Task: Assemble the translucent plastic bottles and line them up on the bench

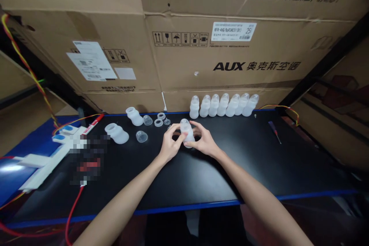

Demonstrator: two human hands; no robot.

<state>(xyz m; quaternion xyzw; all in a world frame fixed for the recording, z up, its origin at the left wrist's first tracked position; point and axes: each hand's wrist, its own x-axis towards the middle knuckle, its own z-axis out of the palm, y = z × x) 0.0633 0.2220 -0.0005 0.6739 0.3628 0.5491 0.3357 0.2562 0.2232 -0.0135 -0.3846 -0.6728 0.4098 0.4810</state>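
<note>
A frosted white bottle with a clear domed cap [187,130] is held between my two hands above the black table. My left hand [172,142] grips its left side, and my right hand [205,138] has fingers and thumb on its right side. Several capped bottles [221,105] stand in a row along the cardboard behind. Left of my hands lie two uncapped bottles [117,133], clear caps [142,136], rings [158,123] and a small teat-like piece [167,122].
On the right of the black table [245,161] lies a screwdriver [274,131]. A white power strip [52,157] with cables runs along the left edge, beside a pixelated object. Large cardboard [184,57] stands behind the table.
</note>
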